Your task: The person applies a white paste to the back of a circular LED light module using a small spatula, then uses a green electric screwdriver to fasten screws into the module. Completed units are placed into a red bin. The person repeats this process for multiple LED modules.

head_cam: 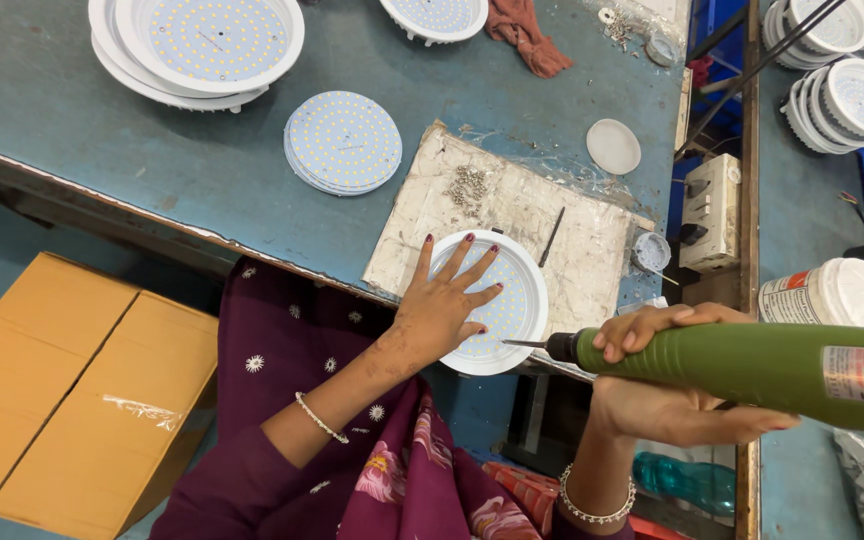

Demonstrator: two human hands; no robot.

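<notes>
Two bare hands work at the near edge of a blue tabletop (102,130), seen from above. At far left, below the edge, sits a closed brown cardboard carton (62,380). Up on the tabletop lie a stack of white round lamp housings (197,45) already fitted with dotted light boards, and beside it a loose pile of bare round boards (342,142), a sign, it seems, that some units are assembled and more wait their turn. At centre, on a worn white mat (582,250) strewn with a small heap of screws (469,185), the left hand (442,310) lies flat with fingers spread, pressing down on a round white lamp housing (522,300) with its board seated inside; the hand's grip is open, holding by pressure alone. To its right, the right hand (667,385) is wrapped closed around a green electric screwdriver (752,365). The tool lies nearly level, its long axis running left to right, the thin bit pointing left and reaching the housing's right rim. Whether any screws are already driven in this unit cannot be told. Farther right stand a white tub (837,292), a switch box (710,210), and more stacked housings (857,95).
</notes>
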